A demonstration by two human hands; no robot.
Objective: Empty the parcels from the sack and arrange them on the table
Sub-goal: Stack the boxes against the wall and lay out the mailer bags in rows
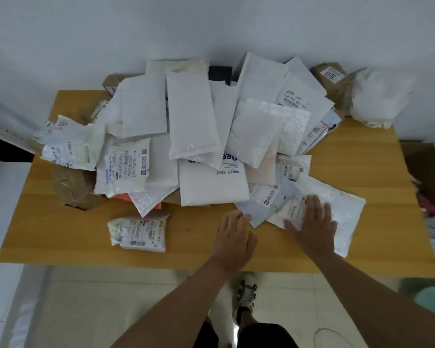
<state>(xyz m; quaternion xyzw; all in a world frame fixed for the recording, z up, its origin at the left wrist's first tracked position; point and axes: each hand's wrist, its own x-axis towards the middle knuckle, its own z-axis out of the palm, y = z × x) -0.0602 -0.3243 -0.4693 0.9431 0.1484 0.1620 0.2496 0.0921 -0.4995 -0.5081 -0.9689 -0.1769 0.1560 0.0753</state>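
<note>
White parcels (194, 116) heaped on table (60, 237), overlapping, lower ones mostly hidden. Right hand (312, 217) flat on mailer (342, 212). Left hand (232, 234) relaxed, fingertips at envelope (254, 209) edge. Labels blurred.

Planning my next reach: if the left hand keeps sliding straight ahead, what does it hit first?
The left hand already has fingertips at the pale blue-grey mailer. Going on, it would likely push that, then the large white mailer behind; overlap depth is unclear.

Showing white flat plastic parcels (194, 116) with black-printed labels, brown paper-wrapped parcels (72, 189), on a yellowish wooden counter (377, 172).
</note>
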